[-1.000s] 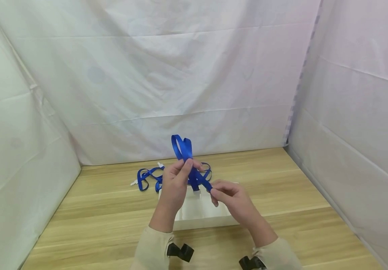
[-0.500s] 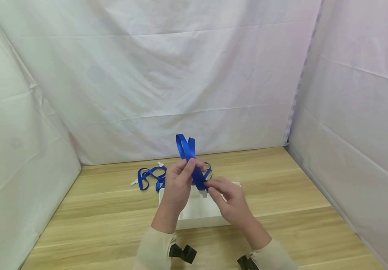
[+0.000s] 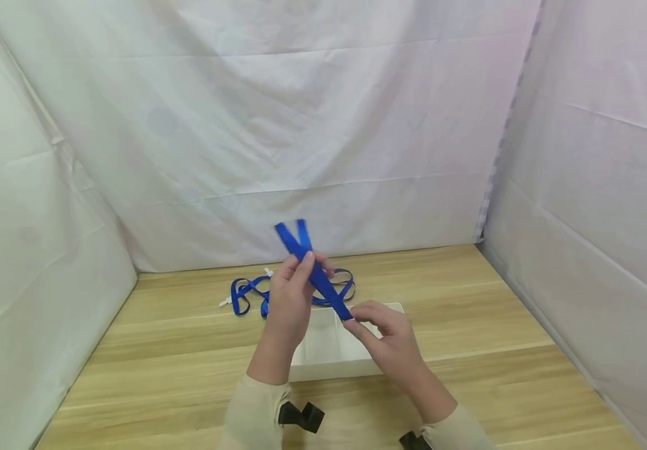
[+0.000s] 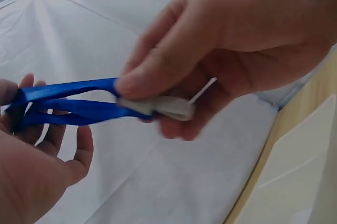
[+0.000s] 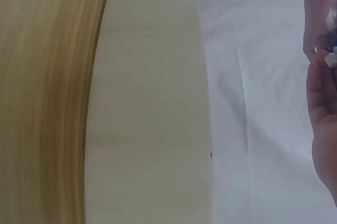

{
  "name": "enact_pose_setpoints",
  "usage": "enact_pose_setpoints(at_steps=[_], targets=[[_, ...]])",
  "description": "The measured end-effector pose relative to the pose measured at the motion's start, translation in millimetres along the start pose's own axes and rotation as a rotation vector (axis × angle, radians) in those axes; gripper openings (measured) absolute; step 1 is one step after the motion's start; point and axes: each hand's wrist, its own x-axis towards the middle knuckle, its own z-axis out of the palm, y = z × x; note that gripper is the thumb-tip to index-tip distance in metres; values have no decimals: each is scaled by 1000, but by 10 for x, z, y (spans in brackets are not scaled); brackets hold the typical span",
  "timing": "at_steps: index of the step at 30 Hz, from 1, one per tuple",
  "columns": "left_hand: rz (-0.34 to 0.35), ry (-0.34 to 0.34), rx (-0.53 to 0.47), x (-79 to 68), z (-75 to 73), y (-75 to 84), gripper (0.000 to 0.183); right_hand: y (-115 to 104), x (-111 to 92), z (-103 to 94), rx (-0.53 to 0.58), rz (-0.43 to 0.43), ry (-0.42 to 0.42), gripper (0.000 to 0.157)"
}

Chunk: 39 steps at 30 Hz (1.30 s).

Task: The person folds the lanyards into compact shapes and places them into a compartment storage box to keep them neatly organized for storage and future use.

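Head view shows the blue strap [image 3: 326, 286] held in the air near the white tray [image 3: 334, 370], its lower stretch now drawn straight between the hands; half a second ago the clip end dangled and the top stood in rounder loops, now a narrow V. The left hand [image 3: 292, 300] pinches the folded band midway; the right hand [image 3: 389, 332] pinches the white clip [image 4: 176, 108], as the left wrist view shows. The bundle seems flatter for it, though not yet set down.
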Motion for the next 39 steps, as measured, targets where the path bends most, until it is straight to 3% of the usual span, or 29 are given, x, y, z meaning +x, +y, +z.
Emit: enact_pose_setpoints(at_steps=[4,6,13,19,22,26,29,34,37,39], targets=[[2,95,-70,63,-63,141,29,12,-69,-75,-127,-39,-20,23],[2,137,-54,79,-97,213,31,18,-103,-109,-154,-46,-16,24],[-176,243,134,44,-159,322,36,37,-130,-217,-203,-48,26,26],[-266,248,300,11,-199,324,43,96,-132,-313,-282,-75,92,23],[-288,286,401,-3,-211,333,36,100,-123,-328,-333,-113,134,24],[-264,375,508,6,-230,332,29,104,-92,-335,-397,-187,193,34],[-262,392,463,25,-253,331,24,136,-76,-351,-430,-230,218,30],[-294,369,235,47,-294,343,19,176,-64,-387,-424,-250,206,17],[-306,370,126,50,-315,351,18,158,-61,-401,-392,-222,180,24],[-318,334,13,46,-319,367,23,125,-62,-406,-374,-152,143,31]])
